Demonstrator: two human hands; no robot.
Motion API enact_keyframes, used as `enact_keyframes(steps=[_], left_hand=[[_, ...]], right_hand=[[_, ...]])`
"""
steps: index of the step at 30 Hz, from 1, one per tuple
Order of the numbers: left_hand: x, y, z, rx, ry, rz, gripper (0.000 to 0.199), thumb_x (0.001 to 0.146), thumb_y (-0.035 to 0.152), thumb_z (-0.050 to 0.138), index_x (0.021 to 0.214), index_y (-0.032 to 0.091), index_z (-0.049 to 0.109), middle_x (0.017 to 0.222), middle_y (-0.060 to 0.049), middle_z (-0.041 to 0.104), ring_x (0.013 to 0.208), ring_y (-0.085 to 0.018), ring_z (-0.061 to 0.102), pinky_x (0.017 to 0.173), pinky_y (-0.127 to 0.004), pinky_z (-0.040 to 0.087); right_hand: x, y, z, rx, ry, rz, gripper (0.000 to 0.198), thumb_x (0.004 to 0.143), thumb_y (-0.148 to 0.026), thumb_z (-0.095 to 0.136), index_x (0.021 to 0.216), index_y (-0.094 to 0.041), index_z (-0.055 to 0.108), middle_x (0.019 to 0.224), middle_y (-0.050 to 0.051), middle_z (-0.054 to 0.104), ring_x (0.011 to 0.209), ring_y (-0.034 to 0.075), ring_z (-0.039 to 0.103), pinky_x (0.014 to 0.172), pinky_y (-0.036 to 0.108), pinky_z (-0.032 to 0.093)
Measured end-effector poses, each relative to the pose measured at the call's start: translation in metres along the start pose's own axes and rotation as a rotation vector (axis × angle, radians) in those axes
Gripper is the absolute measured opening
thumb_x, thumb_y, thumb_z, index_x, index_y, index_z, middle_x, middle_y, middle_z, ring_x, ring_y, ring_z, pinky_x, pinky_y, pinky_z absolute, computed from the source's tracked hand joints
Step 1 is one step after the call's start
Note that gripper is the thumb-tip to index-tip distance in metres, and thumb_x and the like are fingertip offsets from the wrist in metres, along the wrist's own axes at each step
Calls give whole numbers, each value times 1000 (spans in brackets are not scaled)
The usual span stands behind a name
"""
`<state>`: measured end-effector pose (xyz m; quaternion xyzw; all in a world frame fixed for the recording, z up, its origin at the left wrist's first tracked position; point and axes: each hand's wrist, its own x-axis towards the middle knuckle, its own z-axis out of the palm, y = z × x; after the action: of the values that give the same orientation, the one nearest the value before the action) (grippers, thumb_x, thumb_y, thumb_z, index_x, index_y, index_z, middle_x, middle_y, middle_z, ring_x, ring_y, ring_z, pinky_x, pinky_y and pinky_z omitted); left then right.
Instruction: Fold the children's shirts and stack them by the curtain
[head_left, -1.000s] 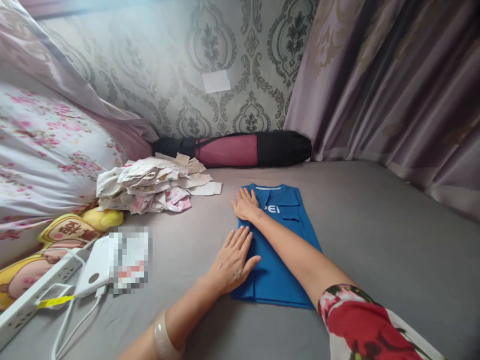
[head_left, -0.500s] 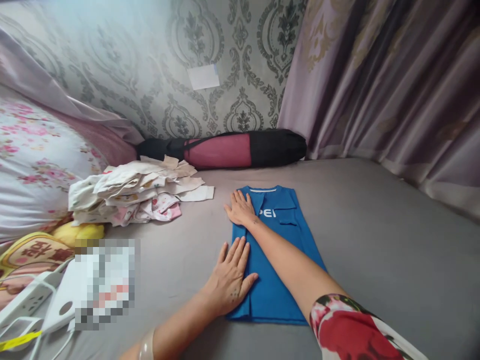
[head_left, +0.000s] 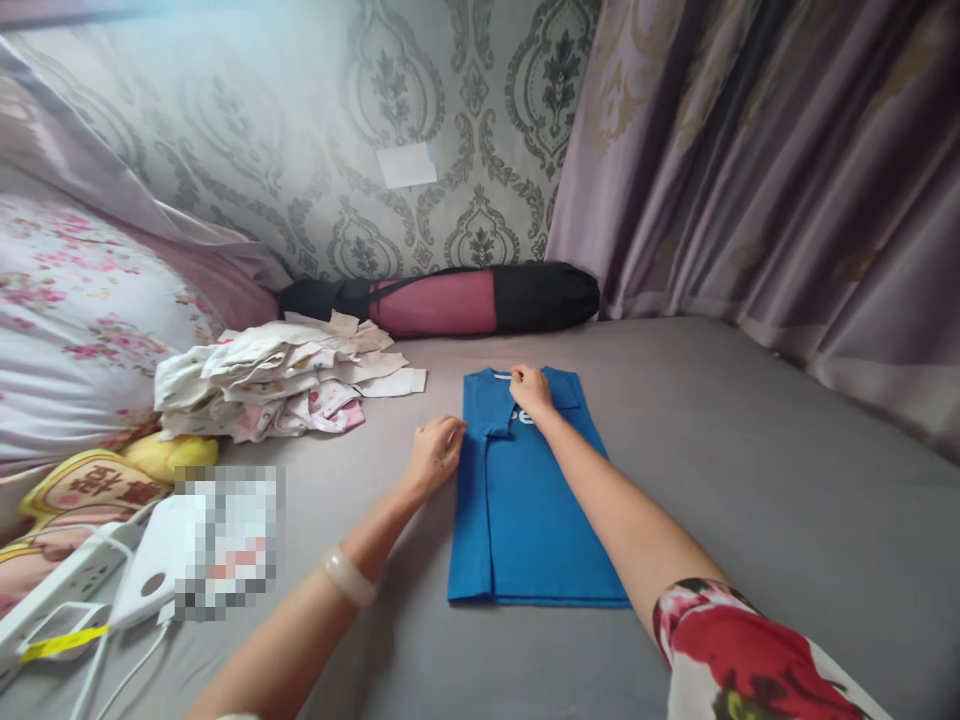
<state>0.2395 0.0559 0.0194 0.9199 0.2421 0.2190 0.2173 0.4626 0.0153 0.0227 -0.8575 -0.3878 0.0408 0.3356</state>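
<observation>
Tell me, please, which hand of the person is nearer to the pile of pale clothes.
Left. The left hand is at the blue shirt's left edge, to the right of the pile of pale clothes; the right hand is farther right, near the shirt's neckline.

There are two hands (head_left: 437, 455) (head_left: 531, 388), one blue shirt (head_left: 544, 520), one power strip (head_left: 91, 576).

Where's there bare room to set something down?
Widest: grey sheet right of the blue shirt, up to the purple curtain. Narrow strip: between shirt and black-and-pink bag. Crowded: far left, with clothes pile, power strip, white device.
</observation>
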Motion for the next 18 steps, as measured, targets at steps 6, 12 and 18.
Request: enact_keyframes(steps=[6, 12, 18], left_hand=[[51, -26, 25, 102, -13, 5, 35, 92, 20, 39, 120, 19, 61, 128, -11, 63, 123, -25, 54, 102, -44, 42], [79, -34, 30, 184, -123, 35, 44, 96, 22, 33, 136, 21, 51, 145, -9, 50, 140, -26, 36, 114, -49, 29], [88, -43, 31, 233, -196, 40, 47, 99, 32, 29, 141, 21, 46, 151, -8, 44, 145, -27, 29, 117, -48, 23]], right_hand=[[-14, 20, 13, -49, 75, 13, 29, 90, -21, 47, 103, -11, 71, 110, 15, 67, 111, 23, 57, 100, 31, 40], [-20, 25, 22, -61, 172, -54, 28, 87, -24, 50, 103, -11, 69, 110, 15, 65, 109, 23, 56, 100, 32, 40], [-20, 23, 20, -31, 182, -34, 22, 83, -22, 54, 98, -14, 68, 107, 12, 66, 105, 23, 58, 98, 32, 41]])
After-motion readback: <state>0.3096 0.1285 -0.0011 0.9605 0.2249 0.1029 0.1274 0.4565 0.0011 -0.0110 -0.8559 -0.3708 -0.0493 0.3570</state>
